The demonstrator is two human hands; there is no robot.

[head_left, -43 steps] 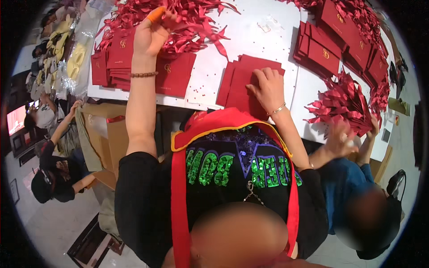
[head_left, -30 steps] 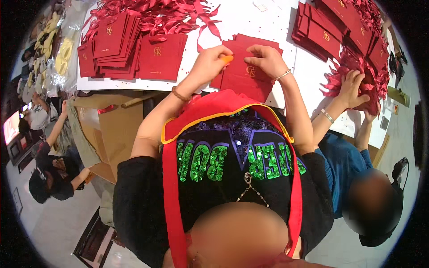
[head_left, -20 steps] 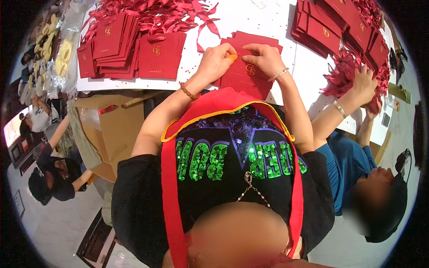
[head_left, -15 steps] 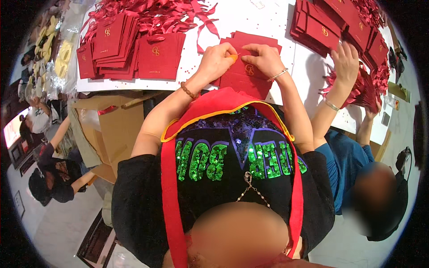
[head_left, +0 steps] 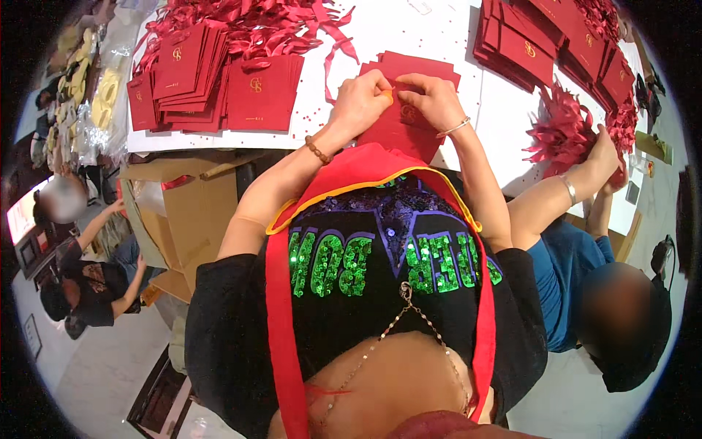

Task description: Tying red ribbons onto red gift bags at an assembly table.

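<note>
Red paper bag [head_left: 398,137] lies under both grips. Left hand [head_left: 363,104] and right hand [head_left: 436,102] curl close; can't tell closure or contents. Looks like fingertip work; next move calls for steady alignment.

Light is bright and seems to fall from above, washing the tabletop [head_left: 409,40] nearly pure white at upper centre. The ribbons [head_left: 256,36] at upper left and green sequins [head_left: 351,265] mid-frame catch glossy glints; soft grey shadow edges the stacked red bags [head_left: 515,55] at upper right. A screen [head_left: 22,214] glows at far left. Fisheye distortion bends the edges, corners go black, and a smooth blur covers the co-worker's head [head_left: 614,304] at right.
</note>
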